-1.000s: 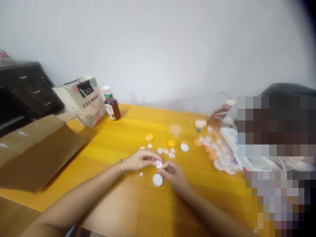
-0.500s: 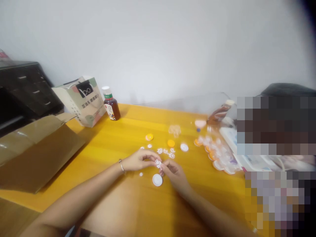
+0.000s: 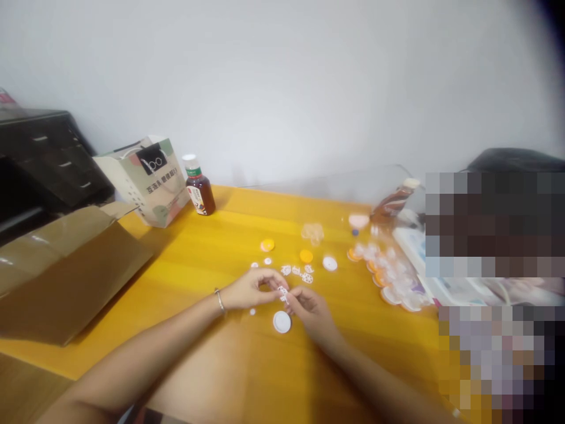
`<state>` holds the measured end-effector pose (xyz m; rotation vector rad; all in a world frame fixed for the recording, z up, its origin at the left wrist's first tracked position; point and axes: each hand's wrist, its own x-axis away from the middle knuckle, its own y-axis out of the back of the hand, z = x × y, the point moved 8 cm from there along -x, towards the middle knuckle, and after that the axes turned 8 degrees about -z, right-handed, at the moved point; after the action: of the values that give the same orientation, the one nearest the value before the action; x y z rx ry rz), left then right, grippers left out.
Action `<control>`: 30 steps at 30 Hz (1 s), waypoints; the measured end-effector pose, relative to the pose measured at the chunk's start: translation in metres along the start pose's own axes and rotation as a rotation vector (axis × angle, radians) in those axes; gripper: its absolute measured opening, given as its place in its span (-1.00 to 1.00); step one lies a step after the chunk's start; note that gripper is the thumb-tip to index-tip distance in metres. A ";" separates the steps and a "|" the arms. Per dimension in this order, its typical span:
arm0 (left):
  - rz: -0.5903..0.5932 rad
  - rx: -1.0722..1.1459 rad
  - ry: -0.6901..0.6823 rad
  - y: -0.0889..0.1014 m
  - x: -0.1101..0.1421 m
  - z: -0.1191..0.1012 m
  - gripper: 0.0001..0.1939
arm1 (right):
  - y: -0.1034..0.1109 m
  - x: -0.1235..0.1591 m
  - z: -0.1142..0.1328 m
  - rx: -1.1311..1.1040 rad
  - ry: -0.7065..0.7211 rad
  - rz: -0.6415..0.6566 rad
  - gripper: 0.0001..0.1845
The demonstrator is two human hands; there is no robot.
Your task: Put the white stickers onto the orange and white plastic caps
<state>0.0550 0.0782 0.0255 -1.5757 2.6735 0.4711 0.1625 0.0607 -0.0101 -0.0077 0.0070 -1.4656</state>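
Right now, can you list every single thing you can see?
Wall: one, grey-white, behind
Table: one, yellow, centre
Drawer unit: one, black, far left
Cardboard box: one, brown, left
Paper bag: one, cream patterned, behind box
Juice-like bottle: one, dark red, beside bag
Yellow discs: two, yellow, centre
Large discs: two, white, centre
Small discs: three, white, centre-left
Loose openwork pieces: about four, white, beyond hands
Clear-topped pieces: several, orange and white, right
Blurred or blocked-out items: uncountable, mixed, right
Held openwork piece: one, white, between hands
Bracelet: one, silvery, left wrist
Left hand: one, bare, centre
Right hand: one, bare, centre
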 end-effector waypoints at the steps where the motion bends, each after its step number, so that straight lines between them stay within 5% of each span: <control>1: -0.015 -0.018 -0.007 0.000 0.000 0.000 -0.82 | 0.000 0.000 0.000 0.003 0.007 0.001 -0.68; 6: -0.007 -0.117 -0.066 0.002 0.001 -0.008 -0.76 | 0.002 -0.001 0.001 -0.015 -0.004 -0.021 -0.70; 14: -0.064 -0.311 -0.365 0.002 0.006 -0.029 -0.82 | 0.006 -0.007 -0.012 -0.314 -0.154 -0.039 -0.78; 20: -0.124 -0.462 -0.281 0.006 0.001 -0.009 -0.72 | 0.026 -0.013 -0.010 -0.395 -0.059 -0.243 -0.74; 24: -0.041 -0.623 -0.290 -0.004 0.001 0.006 -0.76 | 0.024 -0.012 -0.010 -0.407 -0.077 -0.240 -0.71; 30: -0.079 -0.919 -0.361 -0.013 0.003 0.009 -0.76 | 0.016 -0.009 -0.019 -0.448 -0.167 -0.200 -0.72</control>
<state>0.0635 0.0721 0.0132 -1.4724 2.1802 1.9525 0.1774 0.0715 -0.0293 -0.5070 0.2034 -1.6325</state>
